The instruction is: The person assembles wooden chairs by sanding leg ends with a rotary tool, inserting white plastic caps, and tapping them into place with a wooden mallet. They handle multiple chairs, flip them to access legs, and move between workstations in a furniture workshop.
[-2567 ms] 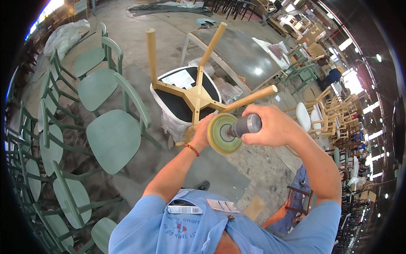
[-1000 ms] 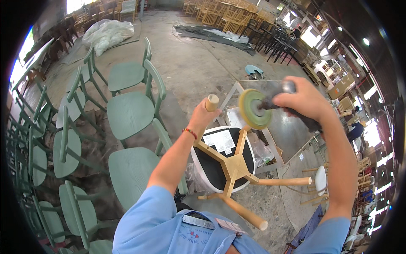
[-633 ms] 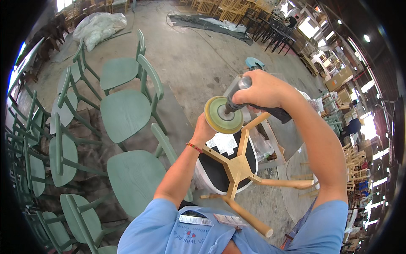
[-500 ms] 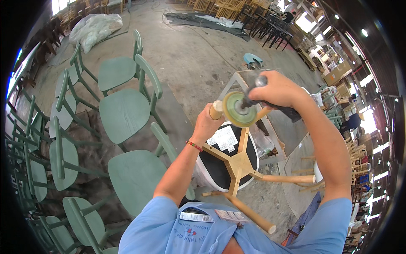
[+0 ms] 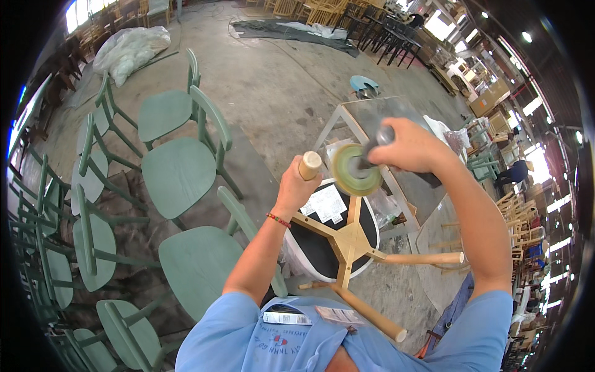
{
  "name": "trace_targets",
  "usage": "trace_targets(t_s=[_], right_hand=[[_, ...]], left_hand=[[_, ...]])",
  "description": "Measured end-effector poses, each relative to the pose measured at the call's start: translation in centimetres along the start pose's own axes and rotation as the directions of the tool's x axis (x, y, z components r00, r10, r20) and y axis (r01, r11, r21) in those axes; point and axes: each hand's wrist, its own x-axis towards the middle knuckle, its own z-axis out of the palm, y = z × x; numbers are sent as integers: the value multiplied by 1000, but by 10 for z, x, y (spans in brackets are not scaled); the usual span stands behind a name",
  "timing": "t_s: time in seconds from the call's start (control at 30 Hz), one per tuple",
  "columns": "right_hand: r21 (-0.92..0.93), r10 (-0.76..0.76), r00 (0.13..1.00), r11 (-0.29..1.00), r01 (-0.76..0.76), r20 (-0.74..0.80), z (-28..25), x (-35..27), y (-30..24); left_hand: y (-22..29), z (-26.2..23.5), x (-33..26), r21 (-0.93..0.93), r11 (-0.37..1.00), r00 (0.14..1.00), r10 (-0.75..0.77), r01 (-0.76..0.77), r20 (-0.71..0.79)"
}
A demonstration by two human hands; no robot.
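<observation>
The left hand [image 5: 297, 191] wraps around 1 wooden leg [image 5: 311, 160] of the upturned chair [image 5: 351, 242], forearm [image 5: 257, 254] slanting inward; the right hand [image 5: 410, 146], elbow [image 5: 493, 276] bent outward, grips a sander [image 5: 356, 172].

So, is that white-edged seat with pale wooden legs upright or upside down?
Upside down: the seat's black underside faces up, and the left hand grips a raised leg.

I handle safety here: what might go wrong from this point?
The bare left hand grips a wooden leg close to the disc; a slip might scrape that hand. Only the right hand holds the power tool, so it could kick aside. If the disc dipped, it might tear the paper on the upturned seat.
</observation>
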Motion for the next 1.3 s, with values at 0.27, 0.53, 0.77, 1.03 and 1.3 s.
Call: trace_targets(t_s=[0.27,0.53,0.77,1.03,1.3], right_hand=[[389,484,874,815,-430,-49,-105,-68,142],[475,626,776,707,-524,-76,-136,-17,232],[402,626,770,678,-615,123,-105,90,250],[357,673,720,639,-681,169,-95,84,277],[492,583,793,646,-584,177,-100,68,277]], left_hand=[[17,-13,21,-349,935,945,166,-59,283],[20,-3,27,-364,931,972,83,2,218],[22,-5,28,-397,918,973,112,-24,201],[19,-1,30,-403,914,976,126,-44,179],[12,-6,27,-405,913,962,156,-53,225]])
